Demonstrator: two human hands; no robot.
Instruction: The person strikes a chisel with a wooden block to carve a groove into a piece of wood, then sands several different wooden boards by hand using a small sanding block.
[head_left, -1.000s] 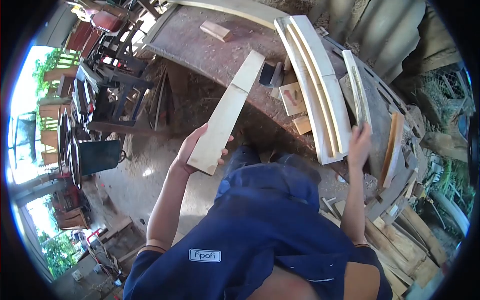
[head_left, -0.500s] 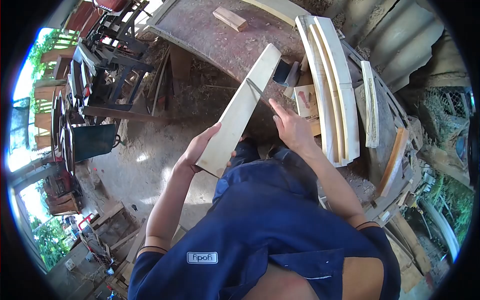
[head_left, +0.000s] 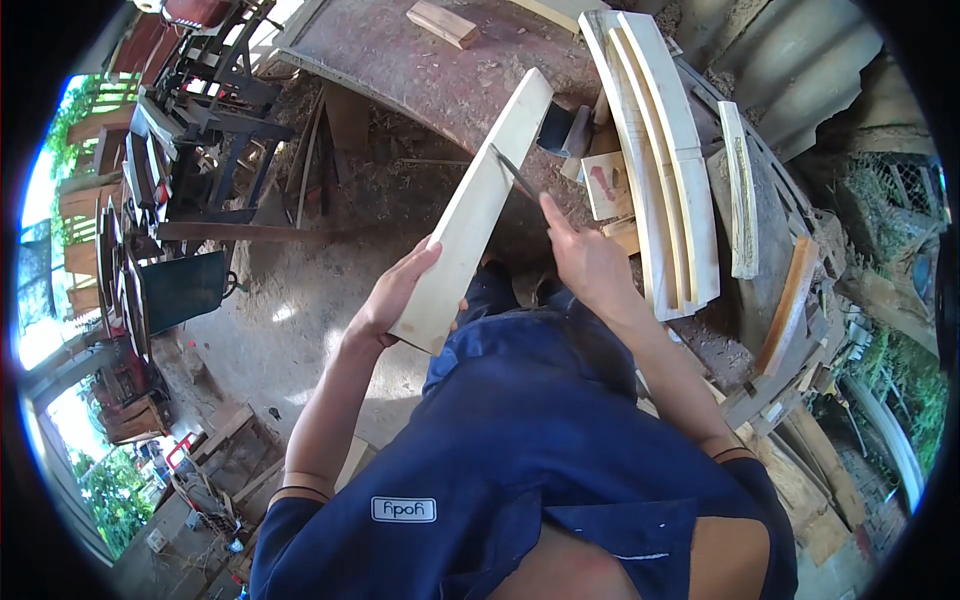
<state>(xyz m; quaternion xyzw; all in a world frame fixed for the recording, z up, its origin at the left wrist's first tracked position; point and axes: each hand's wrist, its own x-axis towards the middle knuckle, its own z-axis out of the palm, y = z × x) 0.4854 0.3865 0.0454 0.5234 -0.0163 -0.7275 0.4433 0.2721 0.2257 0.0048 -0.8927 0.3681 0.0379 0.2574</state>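
Note:
My left hand is closed around the lower end of a pale, tapered wooden board. The thumb lies on the board's face and fingertips show at the far edge. The board slants up and to the right, its narrow end near the workbench. My right hand grips a slim, dark metal file, index finger stretched along it. The tip of the file meets the upper part of the board. Its handle is hidden in my palm, so its exact kind is hard to confirm.
Curved pale boards lie on the workbench at right, beside a short printed block. A wood block rests at the back. Brown slats lie farther right. A metal frame stands at left.
The file has shifted on the board, and more of its length shows beyond my right hand. My left hand keeps its hold; the view has moved slightly.

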